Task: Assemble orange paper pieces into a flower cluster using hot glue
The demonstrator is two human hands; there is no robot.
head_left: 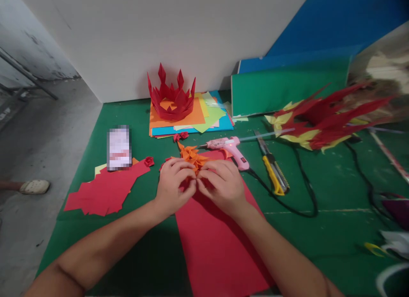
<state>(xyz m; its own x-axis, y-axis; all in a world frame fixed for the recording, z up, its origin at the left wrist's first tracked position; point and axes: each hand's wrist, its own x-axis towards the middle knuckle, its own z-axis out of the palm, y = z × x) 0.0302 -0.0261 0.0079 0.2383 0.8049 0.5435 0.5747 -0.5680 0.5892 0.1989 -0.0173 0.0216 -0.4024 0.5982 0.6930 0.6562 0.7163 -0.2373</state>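
My left hand (175, 182) and my right hand (223, 184) meet at the fingertips above a large red paper sheet (220, 246). Both are closed in a pinch. Dark red shows between the fingers, but whether it is a held piece or the sheet behind, I cannot tell. Just beyond my fingers lie folded orange paper pieces (190, 154) with pointed tips. Small red paper roses (181, 136) sit behind them. A pink glue gun (228, 148) rests on its side near my right hand, its nozzle toward the orange pieces and a clear glue stick in its back.
A red paper crown (172, 103) stands on stacked coloured paper (191, 128). Left are a phone (119, 148) and red paper cutouts (102, 188). Right are a yellow utility knife (271, 167), a black cord (306, 214) and a red-and-yellow paper crown (319, 122). A person's foot (35, 186) shows at left.
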